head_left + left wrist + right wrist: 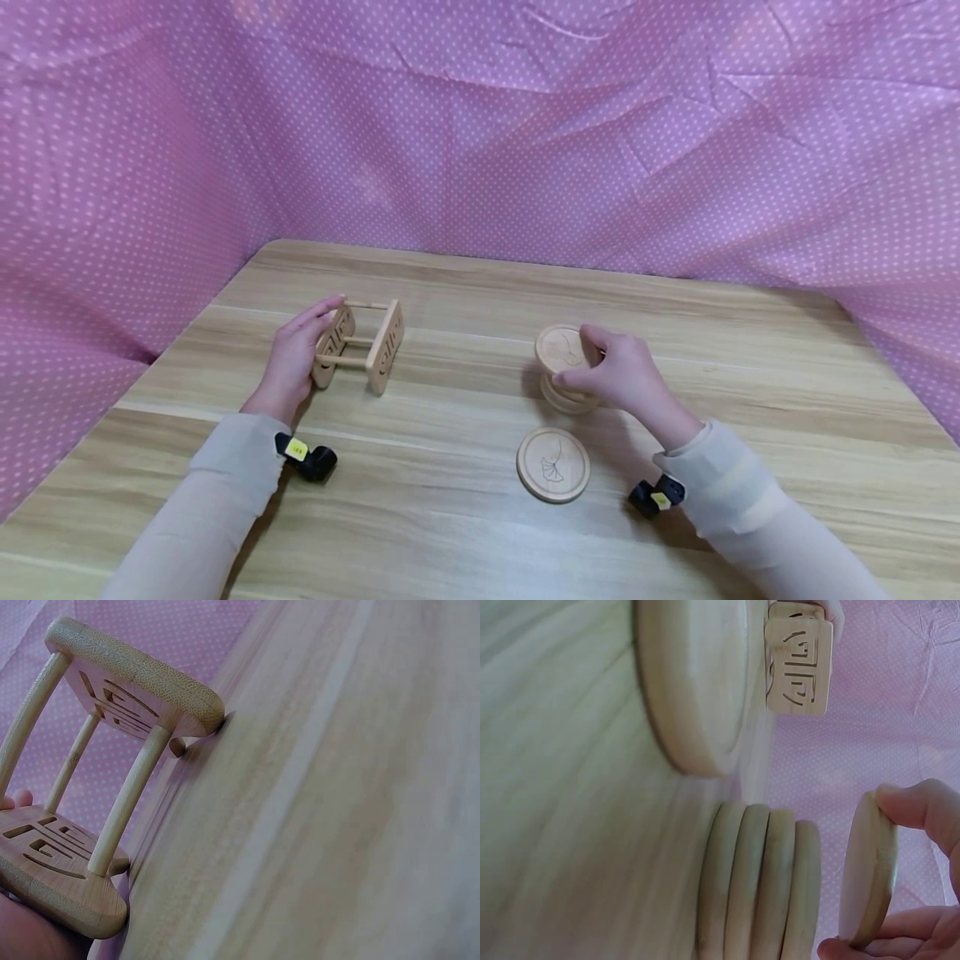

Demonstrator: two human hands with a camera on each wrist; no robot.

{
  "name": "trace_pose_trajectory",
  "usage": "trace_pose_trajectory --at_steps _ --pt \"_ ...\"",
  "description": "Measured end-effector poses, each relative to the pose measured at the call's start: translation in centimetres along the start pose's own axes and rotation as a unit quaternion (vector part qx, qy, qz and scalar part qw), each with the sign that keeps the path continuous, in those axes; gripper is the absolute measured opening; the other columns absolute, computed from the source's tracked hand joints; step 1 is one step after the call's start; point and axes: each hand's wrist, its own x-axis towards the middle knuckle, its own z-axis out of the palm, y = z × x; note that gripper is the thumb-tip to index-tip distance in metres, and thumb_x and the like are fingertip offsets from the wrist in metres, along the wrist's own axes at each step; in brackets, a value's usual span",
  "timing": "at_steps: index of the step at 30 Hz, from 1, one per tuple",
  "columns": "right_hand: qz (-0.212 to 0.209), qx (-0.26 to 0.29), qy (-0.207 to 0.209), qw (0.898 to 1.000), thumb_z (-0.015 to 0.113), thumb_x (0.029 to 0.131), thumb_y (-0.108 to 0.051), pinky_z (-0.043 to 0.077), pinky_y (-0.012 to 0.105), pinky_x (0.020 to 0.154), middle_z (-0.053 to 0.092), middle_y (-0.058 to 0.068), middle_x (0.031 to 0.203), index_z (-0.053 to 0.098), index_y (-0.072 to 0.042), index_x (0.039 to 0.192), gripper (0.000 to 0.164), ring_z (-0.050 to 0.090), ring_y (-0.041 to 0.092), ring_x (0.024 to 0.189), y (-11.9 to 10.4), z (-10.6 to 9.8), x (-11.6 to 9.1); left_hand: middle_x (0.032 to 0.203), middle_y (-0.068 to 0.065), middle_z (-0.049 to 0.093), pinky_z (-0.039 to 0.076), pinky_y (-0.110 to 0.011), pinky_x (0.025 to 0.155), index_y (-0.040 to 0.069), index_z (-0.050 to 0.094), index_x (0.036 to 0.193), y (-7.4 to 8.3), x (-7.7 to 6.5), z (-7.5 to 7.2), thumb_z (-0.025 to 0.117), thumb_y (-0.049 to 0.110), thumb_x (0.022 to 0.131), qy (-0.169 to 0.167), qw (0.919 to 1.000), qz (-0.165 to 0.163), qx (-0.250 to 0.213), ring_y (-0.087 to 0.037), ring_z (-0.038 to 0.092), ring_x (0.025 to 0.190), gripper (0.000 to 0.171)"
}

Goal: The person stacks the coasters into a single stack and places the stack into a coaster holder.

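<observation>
On the table's left, my left hand [294, 354] grips the near side panel of a wooden coaster holder [385, 346]. Its fingertips [16, 799] show past the panel's edge in the left wrist view. The holder has two fretwork panels joined by round rods, with no coaster between them. To the right, my right hand [626, 371] pinches a round wooden coaster [561, 348] by its rim between thumb and fingers. That coaster is held just above a stack of several coasters [759, 889], with a gap between. Another coaster [553, 465], engraved with a leaf, lies flat nearer me.
The wood-grain table [450, 517] extends to a back edge beneath a pink dotted cloth [480, 150] hanging behind and at both sides. Black wrist cameras [318, 464] are strapped on both sleeves.
</observation>
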Motion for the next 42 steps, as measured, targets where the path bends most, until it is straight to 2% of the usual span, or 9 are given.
trace_pose_trajectory --at_steps 10,18,26,42 --pt "0.020 -0.026 -0.011 0.999 0.079 0.066 -0.027 0.029 0.024 0.051 0.032 0.000 0.057 0.036 -0.007 0.071 0.048 0.034 0.015 0.056 1.1 -0.4 -1.0 0.149 0.004 0.034 0.027 -0.032 0.113 0.012 0.043 0.138 0.1 0.0 0.0 0.045 0.025 0.098 -0.004 1.0000 -0.005 -0.005 -0.017 0.027 0.137 0.042" --pt "0.014 -0.020 -0.011 1.000 0.080 0.066 -0.027 0.030 0.023 0.049 0.035 0.000 0.056 0.038 -0.007 0.071 0.047 0.035 0.014 0.054 1.9 -0.3 -1.4 0.150 0.003 0.031 0.023 -0.035 0.115 0.013 0.042 0.139 0.0 0.0 0.0 0.044 0.026 0.098 -0.007 0.9999 -0.008 -0.001 -0.019 0.024 0.139 0.042" --pt "0.025 -0.021 -0.021 0.999 0.081 0.066 -0.025 0.029 0.024 0.051 0.033 -0.001 0.057 0.037 -0.007 0.072 0.048 0.033 0.014 0.055 1.9 -0.3 -1.5 0.150 0.003 0.031 0.026 -0.033 0.114 0.011 0.042 0.139 0.0 0.1 0.0 0.044 0.024 0.098 -0.005 0.9999 -0.009 -0.013 -0.019 0.026 0.138 0.043" --pt "0.050 -0.025 -0.037 0.998 0.081 0.067 -0.028 0.032 0.025 0.052 0.033 0.001 0.059 0.036 -0.007 0.072 0.049 0.038 0.016 0.059 1.8 -0.2 -1.0 0.150 0.001 0.031 0.025 -0.033 0.114 0.009 0.039 0.140 0.3 0.4 0.0 0.042 0.022 0.099 -0.008 1.0000 -0.005 0.004 -0.018 0.026 0.138 0.043"
